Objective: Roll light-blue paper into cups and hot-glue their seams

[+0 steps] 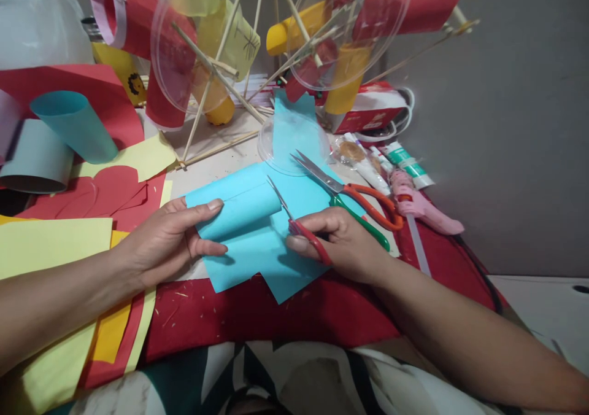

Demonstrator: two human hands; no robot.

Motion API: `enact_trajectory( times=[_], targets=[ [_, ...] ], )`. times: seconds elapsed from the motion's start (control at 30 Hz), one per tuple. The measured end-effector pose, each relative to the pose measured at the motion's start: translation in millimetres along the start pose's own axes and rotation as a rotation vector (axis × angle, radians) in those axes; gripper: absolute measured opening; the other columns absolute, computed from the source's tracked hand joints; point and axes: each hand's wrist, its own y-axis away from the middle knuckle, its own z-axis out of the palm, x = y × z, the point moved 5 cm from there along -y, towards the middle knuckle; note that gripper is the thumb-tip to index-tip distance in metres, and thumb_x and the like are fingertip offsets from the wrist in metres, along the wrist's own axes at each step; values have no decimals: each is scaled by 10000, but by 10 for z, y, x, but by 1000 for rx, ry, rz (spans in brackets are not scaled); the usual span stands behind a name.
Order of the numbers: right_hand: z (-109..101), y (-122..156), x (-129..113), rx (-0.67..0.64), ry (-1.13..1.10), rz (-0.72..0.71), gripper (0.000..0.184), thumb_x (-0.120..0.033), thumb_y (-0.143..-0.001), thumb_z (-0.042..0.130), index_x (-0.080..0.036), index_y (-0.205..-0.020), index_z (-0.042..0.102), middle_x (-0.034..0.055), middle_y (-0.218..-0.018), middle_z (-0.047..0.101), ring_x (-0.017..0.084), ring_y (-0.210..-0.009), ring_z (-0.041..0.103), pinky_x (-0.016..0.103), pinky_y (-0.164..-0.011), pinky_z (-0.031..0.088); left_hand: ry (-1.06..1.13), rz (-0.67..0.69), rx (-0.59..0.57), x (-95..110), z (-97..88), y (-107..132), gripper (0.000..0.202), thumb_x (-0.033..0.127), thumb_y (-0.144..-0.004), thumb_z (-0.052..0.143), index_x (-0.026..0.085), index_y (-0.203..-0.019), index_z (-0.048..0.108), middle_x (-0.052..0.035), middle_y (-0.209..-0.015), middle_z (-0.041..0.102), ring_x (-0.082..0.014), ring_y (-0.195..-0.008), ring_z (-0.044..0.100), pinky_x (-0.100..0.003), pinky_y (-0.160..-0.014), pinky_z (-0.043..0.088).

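Note:
My left hand (172, 237) pinches the left end of a rolled light-blue paper tube (242, 209), thumb on top and fingers under it. The tube lies on a flat light-blue sheet (251, 255). My right hand (343, 240) grips small red-handled scissors (299, 228). Their thin blades point up and left and touch the tube's right end. A second, larger pair of scissors (354, 194) with orange and green handles lies just beyond my right hand, blades apart.
A pink glue gun (421, 203) and glue tubes (405, 160) lie at the right. Stick frames with clear plastic lids (193, 40) and red and yellow paper rolls stand behind. Blue paper rolls (73, 123), red and yellow sheets cover the left.

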Motion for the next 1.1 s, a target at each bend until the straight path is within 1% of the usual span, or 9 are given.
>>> enact_trajectory(
  times=[0.07,0.13,0.3,0.5,0.73,0.87,1.0,1.1],
  targets=[
    [8,2,-9,-21,-1,-6,695,-619,-737,789,-216,-495,278,-73,-539,168,54,-510,149,242,-440,140,-3,3,17,-1,-5,0,70,37,-801,788,10,-852,749,-54,-781,684,-135,-598,692,-263,-501,676],
    [2,3,-14,-15,10,-7,692,-612,-737,791,-215,-498,277,-72,-541,170,56,-512,150,241,-441,141,-6,4,22,-5,-5,4,69,39,-794,797,17,-828,742,-48,-762,681,-132,-582,686,-259,-495,673],
    [-20,7,-16,22,23,-5,679,-597,-731,804,-211,-484,303,-69,-538,174,56,-511,153,241,-439,145,-6,-7,-18,-19,13,17,113,63,-760,843,42,-788,736,-35,-737,674,-128,-580,684,-235,-502,670],
    [-21,9,-12,55,30,3,678,-612,-717,807,-208,-468,323,-72,-520,169,51,-494,149,248,-431,134,19,1,-50,-22,2,9,146,81,-739,872,40,-817,756,-26,-759,676,-120,-623,681,-241,-519,679],
    [-5,-3,-22,95,40,-58,714,-607,-750,798,-213,-468,273,-72,-520,166,46,-496,148,259,-446,130,8,4,-8,-30,-9,-1,105,71,-764,846,51,-790,746,-21,-718,661,-115,-566,661,-235,-490,667],
    [-7,-2,-24,117,59,-65,729,-650,-748,785,-216,-473,267,-69,-522,172,51,-505,159,270,-460,139,-1,9,-33,6,29,4,70,52,-780,819,59,-788,751,-25,-730,685,-123,-584,688,-221,-496,666],
    [-91,18,-37,215,62,-92,709,-700,-732,774,-204,-465,345,-49,-505,261,68,-505,230,279,-472,173,1,30,-5,73,60,38,82,21,-779,794,81,-827,769,-25,-778,716,-128,-617,714,-211,-496,661],
    [-180,37,-45,317,45,-163,666,-750,-747,735,-194,-477,489,-31,-481,363,86,-493,306,283,-475,229,-43,88,10,133,74,59,96,28,-753,815,95,-804,771,-5,-737,699,-116,-593,697,-223,-509,665]
  ],
)
